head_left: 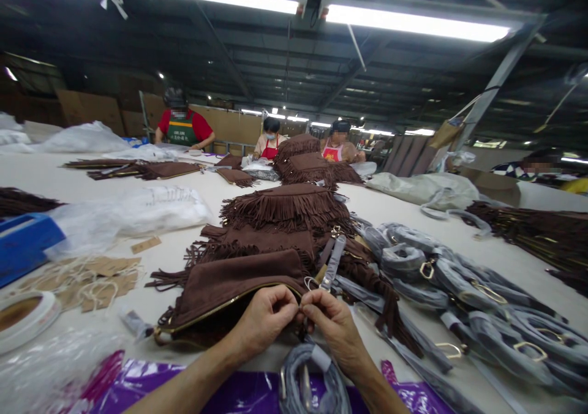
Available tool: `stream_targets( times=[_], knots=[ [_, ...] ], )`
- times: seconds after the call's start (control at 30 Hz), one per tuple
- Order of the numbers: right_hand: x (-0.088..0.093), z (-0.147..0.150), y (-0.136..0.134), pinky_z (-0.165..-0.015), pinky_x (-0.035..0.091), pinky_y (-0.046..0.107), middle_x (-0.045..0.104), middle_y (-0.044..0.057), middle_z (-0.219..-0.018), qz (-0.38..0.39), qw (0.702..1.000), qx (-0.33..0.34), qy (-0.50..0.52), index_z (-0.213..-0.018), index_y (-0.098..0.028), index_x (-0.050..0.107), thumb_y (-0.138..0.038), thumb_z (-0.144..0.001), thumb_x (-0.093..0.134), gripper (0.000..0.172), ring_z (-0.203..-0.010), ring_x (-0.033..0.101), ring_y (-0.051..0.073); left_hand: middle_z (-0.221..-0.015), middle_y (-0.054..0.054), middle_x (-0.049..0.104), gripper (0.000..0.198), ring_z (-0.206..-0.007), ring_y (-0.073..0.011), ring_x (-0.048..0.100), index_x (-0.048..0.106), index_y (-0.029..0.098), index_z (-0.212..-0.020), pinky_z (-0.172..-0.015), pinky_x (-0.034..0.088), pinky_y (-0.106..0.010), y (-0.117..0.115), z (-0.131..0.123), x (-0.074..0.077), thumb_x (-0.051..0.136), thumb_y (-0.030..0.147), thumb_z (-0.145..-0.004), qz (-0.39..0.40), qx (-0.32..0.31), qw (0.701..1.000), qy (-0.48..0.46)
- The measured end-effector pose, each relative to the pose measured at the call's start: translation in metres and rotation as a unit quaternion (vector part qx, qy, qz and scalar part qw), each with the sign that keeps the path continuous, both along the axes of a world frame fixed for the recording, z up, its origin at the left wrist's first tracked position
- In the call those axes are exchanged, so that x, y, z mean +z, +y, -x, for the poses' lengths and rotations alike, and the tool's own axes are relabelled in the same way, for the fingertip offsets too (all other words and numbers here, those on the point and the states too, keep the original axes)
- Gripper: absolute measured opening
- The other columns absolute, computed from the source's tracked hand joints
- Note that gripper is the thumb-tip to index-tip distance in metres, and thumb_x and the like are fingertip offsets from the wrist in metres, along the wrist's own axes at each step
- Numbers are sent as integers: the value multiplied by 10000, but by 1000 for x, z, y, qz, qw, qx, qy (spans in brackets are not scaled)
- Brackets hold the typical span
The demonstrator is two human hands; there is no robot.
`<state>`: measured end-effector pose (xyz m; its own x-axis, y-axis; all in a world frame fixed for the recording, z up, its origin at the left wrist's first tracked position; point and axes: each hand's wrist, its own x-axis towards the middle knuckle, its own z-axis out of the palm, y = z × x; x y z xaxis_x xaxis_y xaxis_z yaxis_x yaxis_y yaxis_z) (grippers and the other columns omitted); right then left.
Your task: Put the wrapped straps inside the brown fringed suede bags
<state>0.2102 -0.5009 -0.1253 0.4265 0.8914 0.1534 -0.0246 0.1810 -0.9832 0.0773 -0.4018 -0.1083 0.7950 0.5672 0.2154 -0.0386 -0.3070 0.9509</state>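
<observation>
A brown suede-like fringed bag [243,282] lies in front of me, its brass zipper [215,308] along the near edge and its mouth partly gaping. At the bag's right end, my left hand [272,313] and my right hand [331,321] meet with thumbs and fingers pinched. A thin pale string loop [311,283] sticks up at the right fingertips, beside a small brown paper tag [320,273]. What the left fingers pinch is hidden. A plastic-wrapped strap with a metal clasp [337,255] lies just beyond. Below my hands rests a coiled grey-wrapped strap [315,380].
More fringed bags [289,212] are stacked ahead. Wrapped coiled straps [441,273] heap at right. At left are paper tags with strings [98,276], a tape roll [27,316] and a blue bin [27,245]. Purple plastic [248,392] lies nearest me. Several co-workers [186,126] work across the table.
</observation>
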Motion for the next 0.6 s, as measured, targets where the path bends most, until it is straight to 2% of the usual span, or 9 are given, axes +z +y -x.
stream_targets(
  times=[0.1, 0.3, 0.43, 0.6],
  knots=[
    [0, 2, 1, -497, 423, 232, 666, 4, -610, -2, 1000, -16, -4, -721, -174, 669, -486, -681, 797, 339, -494, 515, 114, -650, 1, 585, 171, -622, -122, 486, 559, 149, -653, -595, 382, -216, -1, -2, -2, 536, 272, -770, 10, 11, 1000, -3],
    [-7, 4, 6, -480, 420, 235, 609, -19, -596, -28, 995, -81, -45, -688, -194, 671, -474, -688, 783, 301, -496, 490, 120, -590, 34, 458, 159, -588, -112, 402, 495, 174, -615, -555, 329, -214, -7, -7, -8, 528, 273, -735, 18, 80, 997, -8],
    [-10, 2, 8, -554, 429, 246, 621, -2, -678, -54, 990, -92, -92, -691, -198, 679, -402, -734, 738, 216, -592, 507, 140, -586, 38, 430, 149, -580, -113, 378, 491, 176, -621, -549, 315, -222, -10, -9, -11, 514, 274, -731, 13, 94, 995, -6],
    [-15, 1, 8, -621, 440, 260, 610, -4, -690, -53, 989, -92, -103, -702, -198, 666, -347, -762, 695, 163, -632, 517, 151, -592, 43, 403, 170, -578, -114, 360, 459, 186, -630, -543, 305, -230, -14, -11, -14, 490, 307, -746, 23, 101, 995, -6]
  ],
)
